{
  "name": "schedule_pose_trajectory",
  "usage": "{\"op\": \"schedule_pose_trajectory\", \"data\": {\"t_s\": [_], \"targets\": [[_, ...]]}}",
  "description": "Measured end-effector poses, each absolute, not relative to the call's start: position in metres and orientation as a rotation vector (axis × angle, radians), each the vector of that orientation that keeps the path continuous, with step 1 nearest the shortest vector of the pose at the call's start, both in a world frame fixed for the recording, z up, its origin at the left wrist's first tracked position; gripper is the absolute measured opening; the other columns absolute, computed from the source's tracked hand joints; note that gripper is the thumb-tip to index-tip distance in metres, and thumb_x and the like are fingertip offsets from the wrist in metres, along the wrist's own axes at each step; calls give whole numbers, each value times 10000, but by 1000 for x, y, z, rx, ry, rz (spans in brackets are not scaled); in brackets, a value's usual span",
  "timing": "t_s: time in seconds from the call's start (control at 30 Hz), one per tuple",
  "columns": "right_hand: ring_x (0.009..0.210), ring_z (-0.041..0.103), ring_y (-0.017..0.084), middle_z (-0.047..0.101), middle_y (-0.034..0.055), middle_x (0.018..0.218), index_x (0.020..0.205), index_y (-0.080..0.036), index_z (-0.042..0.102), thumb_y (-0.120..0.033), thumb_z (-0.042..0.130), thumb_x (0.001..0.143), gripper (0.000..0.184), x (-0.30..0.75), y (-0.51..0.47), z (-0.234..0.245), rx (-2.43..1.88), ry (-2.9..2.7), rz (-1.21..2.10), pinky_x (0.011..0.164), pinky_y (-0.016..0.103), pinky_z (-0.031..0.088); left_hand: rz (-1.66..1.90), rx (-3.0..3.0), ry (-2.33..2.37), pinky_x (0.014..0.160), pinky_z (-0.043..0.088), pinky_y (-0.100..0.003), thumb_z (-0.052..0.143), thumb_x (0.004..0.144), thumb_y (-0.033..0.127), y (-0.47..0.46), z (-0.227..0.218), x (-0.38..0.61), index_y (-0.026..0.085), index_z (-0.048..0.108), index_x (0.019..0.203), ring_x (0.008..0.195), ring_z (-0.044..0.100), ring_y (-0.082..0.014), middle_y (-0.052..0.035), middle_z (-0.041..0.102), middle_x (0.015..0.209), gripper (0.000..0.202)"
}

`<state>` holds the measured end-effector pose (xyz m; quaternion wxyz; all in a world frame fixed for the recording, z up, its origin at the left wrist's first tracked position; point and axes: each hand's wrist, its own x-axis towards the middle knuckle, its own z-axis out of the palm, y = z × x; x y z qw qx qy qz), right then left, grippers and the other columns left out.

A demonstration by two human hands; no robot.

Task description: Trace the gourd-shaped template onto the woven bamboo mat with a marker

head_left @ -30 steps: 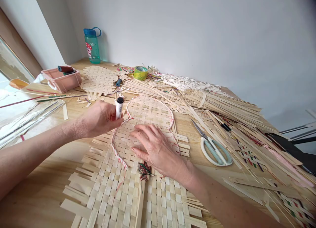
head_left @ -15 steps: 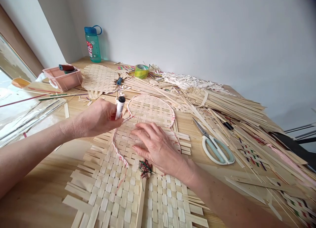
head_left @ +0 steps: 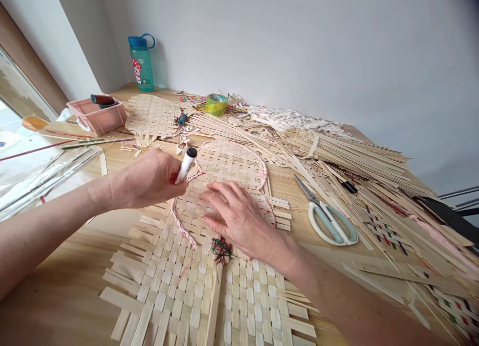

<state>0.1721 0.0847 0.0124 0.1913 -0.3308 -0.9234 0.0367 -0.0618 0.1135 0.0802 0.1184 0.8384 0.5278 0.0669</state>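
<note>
My left hand [head_left: 159,178] is closed round a white marker [head_left: 186,166], its black end pointing up; the lower end is hidden by the fingers. It sits at the left edge of a pale woven bamboo piece [head_left: 179,281]. My right hand [head_left: 237,211] lies on the weave with fingers apart and nothing in them. A pink-and-white braided cord [head_left: 181,226] curves round the rounded upper part of the weave. Just below the right fingers is a tangle of dark red and green thread [head_left: 221,250], at the top of a flat bamboo stick [head_left: 214,306].
White-handled scissors [head_left: 331,221] lie to the right. Bundled bamboo strips [head_left: 355,156] and scraps cover the right side. Farther back are a roll of yellow tape [head_left: 216,105], a second woven piece [head_left: 149,115], a pink basket [head_left: 101,120] and a teal bottle [head_left: 142,69].
The marker has tilted to the right in my left hand, its black end shifting that way. My right hand stays almost in place. The whole view has shifted slightly.
</note>
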Motion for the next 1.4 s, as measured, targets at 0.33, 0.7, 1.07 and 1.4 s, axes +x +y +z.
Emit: {"op": "schedule_pose_trajectory", "data": {"t_s": [0.33, 0.7, 1.07, 1.4], "targets": [[1203, 527, 313, 602, 134, 1315, 1242, -176, 629, -302, 673, 972, 300, 173, 86, 11, -937, -2600, 103, 996, 497, 503, 137, 2509, 1535, 508, 245, -261, 544, 784, 253, 107, 81, -60, 185, 408, 559, 498, 272, -93, 59, 315, 510, 272], [1216, 517, 318, 590, 140, 1344, 1251, -163, 619, -316, 670, 979, 317, 173, 86, 9, -939, -2603, 94, 1007, 512, 501, 57, 2567, 1509, 453, 229, -259, 588, 762, 244, 100, 79, -58, 195, 383, 518, 448, 289, -87, 65, 332, 463, 322], [1215, 520, 324, 592, 152, 1349, 1248, -139, 625, -305, 676, 973, 325, 173, 86, 10, -918, -2606, 83, 1009, 515, 507, -6, 2611, 1482, 449, 225, -236, 607, 795, 196, 92, 85, -55, 190, 438, 558, 423, 340, -74, 65, 436, 481, 292], [1190, 527, 332, 603, 159, 1322, 1255, -141, 620, -317, 661, 981, 327, 172, 86, 8, -917, -2599, 23, 988, 504, 513, -122, 2730, 1418, 486, 163, -263, 642, 841, 154, 77, 96, -44, 179, 499, 604, 422, 275, -82, 75, 373, 501, 278]]}}
